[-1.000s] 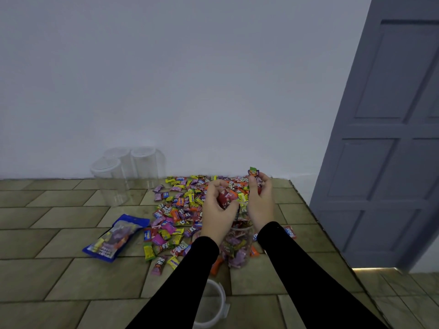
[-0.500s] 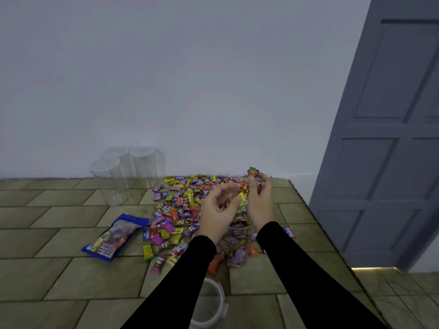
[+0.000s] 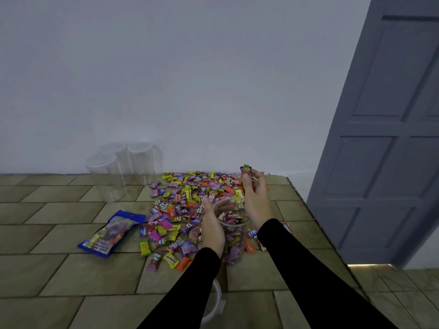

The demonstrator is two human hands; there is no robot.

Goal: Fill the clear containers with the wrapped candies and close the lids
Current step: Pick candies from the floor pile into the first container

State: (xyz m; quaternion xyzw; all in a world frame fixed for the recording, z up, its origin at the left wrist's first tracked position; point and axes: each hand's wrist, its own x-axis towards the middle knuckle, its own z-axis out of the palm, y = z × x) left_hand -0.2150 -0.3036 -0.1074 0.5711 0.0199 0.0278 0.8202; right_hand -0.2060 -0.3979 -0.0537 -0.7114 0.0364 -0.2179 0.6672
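A clear container (image 3: 234, 236) stands on the tiled counter among the spread of wrapped candies (image 3: 187, 195), and it is partly filled with candies. My left hand (image 3: 212, 225) grips its left side, with fingers showing through the clear wall near the rim. My right hand (image 3: 256, 200) is raised just right of the rim and holds a few wrapped candies (image 3: 246, 169) at its fingertips. Three empty clear containers (image 3: 104, 179) stand at the back left by the wall. A clear lid (image 3: 215, 302) lies near the front edge, partly hidden under my left sleeve.
A blue candy bag (image 3: 111, 232) lies flat to the left of the pile. The counter's right edge (image 3: 316, 224) drops off toward a grey door (image 3: 384, 138). A white wall runs along the back.
My left hand has let its candies fall into the container and dropped from above the rim to the container's left side. My right hand has stayed raised with its candies.
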